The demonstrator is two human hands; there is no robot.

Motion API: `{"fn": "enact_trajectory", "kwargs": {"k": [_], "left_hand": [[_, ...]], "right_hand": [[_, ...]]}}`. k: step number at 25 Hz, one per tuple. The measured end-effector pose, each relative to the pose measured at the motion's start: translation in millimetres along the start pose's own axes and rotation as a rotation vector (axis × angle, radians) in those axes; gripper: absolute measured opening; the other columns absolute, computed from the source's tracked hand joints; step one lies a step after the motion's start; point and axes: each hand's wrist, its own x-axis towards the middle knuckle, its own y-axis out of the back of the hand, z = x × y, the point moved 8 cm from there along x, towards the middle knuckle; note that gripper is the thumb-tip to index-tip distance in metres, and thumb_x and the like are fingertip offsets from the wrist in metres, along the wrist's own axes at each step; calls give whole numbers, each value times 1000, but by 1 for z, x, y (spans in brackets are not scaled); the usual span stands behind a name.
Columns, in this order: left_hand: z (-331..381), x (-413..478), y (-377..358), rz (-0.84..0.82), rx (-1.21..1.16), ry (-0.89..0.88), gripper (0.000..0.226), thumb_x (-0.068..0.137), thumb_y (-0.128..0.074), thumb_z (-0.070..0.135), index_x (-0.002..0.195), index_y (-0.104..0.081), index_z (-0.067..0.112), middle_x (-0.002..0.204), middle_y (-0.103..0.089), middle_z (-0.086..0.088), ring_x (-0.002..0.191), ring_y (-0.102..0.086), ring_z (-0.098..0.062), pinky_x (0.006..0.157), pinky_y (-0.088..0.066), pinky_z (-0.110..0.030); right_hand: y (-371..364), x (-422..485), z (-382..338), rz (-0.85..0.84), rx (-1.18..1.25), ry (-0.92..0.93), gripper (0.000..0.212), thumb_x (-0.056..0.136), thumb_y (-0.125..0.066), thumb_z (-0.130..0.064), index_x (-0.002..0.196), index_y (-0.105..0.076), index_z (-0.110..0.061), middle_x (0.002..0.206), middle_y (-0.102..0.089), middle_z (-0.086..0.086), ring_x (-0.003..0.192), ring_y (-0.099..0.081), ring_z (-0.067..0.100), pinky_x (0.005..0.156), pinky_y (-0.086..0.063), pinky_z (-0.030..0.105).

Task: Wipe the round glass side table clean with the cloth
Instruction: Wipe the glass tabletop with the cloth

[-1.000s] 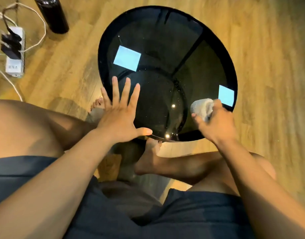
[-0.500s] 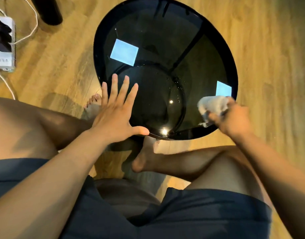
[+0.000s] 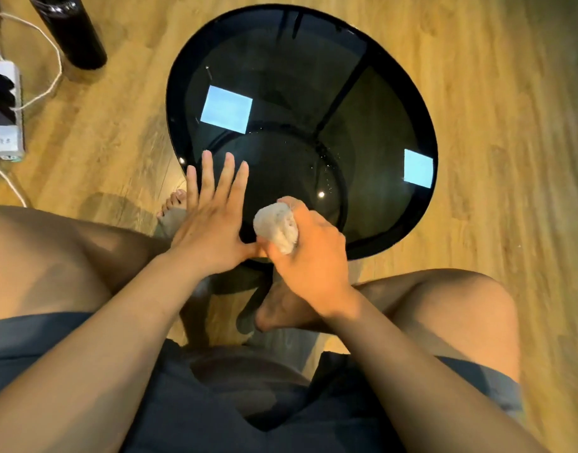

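We steady the glass bench (image 3: 281, 76) with the left hand (image 3: 212, 230), fingers straight and flat at its near edge. The right hand (image 3: 310, 253) grips the bunched cloth (image 3: 276, 228) over the near glass. Even pressure and overlapping arcs should serve best.

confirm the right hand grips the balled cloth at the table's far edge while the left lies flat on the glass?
Not far: the head view shows the right hand gripping the cloth at the near edge of the table, left hand flat.
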Motion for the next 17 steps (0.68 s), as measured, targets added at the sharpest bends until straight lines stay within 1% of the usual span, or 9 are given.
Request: {"fn": "enact_trajectory", "kwargs": {"k": [2,3,5,7,9,11,12,15,17], "left_hand": [[0,-1,1,-8,10,-9,130,68,-43,89,150,25,15,161,28,-13,142,37,-37,114,24,-52],[1,-1,0,-14,15,-9,129,66,-35,92,150,25,15,161,28,-13,142,37,-38,113,24,-53],[0,0,-2,-13,20,-1,128,65,-28,95,151,23,15,162,26,-13,142,36,-39,114,22,-54],[0,0,0,-4,17,5,128,65,-28,96,151,22,15,163,25,-13,143,34,-40,115,20,-55],[1,0,-1,-9,12,4,128,66,-30,95,151,23,16,162,25,-12,143,34,-40,114,21,-55],[1,0,-1,-14,-3,8,129,66,-33,95,151,24,16,162,26,-11,143,35,-39,113,23,-55],[1,1,0,-9,-13,9,129,66,-35,94,151,24,16,163,26,-11,143,34,-39,113,24,-54],[3,0,4,3,-79,-6,135,66,-49,88,148,31,16,162,26,-11,145,34,-35,113,26,-52],[0,-1,5,1,-182,3,141,67,-67,73,144,38,21,161,30,-7,145,36,-29,115,26,-47]], "right_hand": [[4,4,25,-85,2,12,55,79,-69,-43,126,-50,-23,106,-62,5,93,-63,24,73,-55,40],[15,4,53,-102,-55,-31,55,77,-71,-41,124,-51,-22,107,-62,7,93,-63,26,74,-54,40],[56,14,135,-43,-194,-202,56,74,-68,-47,118,-55,-16,107,-64,12,94,-65,31,75,-53,36],[97,34,201,24,-297,-428,65,69,-60,-57,110,-60,-6,102,-67,20,93,-67,38,72,-48,33],[115,51,230,54,-312,-572,65,69,-57,-56,106,-61,-3,98,-68,22,92,-67,41,69,-47,34],[112,50,208,100,-339,-603,49,80,-63,-43,108,-60,-2,100,-68,23,94,-65,43,71,-45,35],[103,43,185,117,-338,-580,49,83,-63,-44,110,-59,-3,100,-69,24,95,-65,43,73,-46,36],[46,27,85,83,-263,-388,58,80,-61,-59,110,-58,-10,98,-71,17,92,-67,39,76,-50,38],[2,24,13,16,-108,-191,57,77,-63,-58,114,-60,-15,101,-71,10,91,-68,33,78,-54,40]]}}
